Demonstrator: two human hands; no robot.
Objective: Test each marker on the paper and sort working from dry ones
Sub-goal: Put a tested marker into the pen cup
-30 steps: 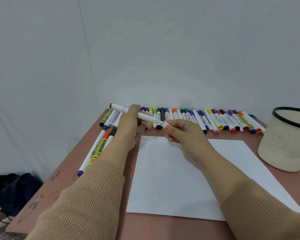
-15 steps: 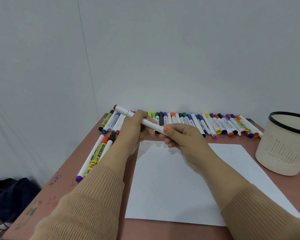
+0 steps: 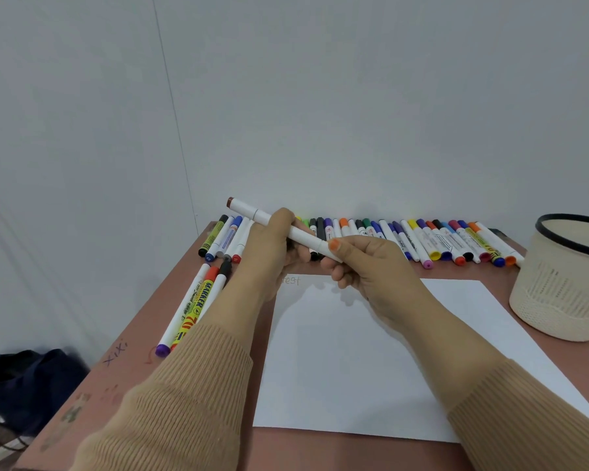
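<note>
I hold a long white marker (image 3: 303, 237) with a brown end cap slanted in the air above the top of the white paper (image 3: 371, 351). My left hand (image 3: 269, 253) grips its middle. My right hand (image 3: 364, 263) pinches its lower right end between thumb and fingers. The word "test" (image 3: 291, 281) is faintly written at the paper's top left corner. A long row of capped markers (image 3: 422, 241) lies along the table's far edge. A smaller group of markers (image 3: 223, 239) lies at the far left, and three more markers (image 3: 198, 307) lie left of the paper.
A cream mesh bin (image 3: 565, 287) with a black rim stands at the right, beside the paper. The reddish-brown table (image 3: 133, 351) meets a white wall behind. A dark bag (image 3: 24, 379) lies on the floor at the left.
Both hands have lifted the white marker slightly higher above the paper, and its left end has tilted up. The grip of both hands is the same.
</note>
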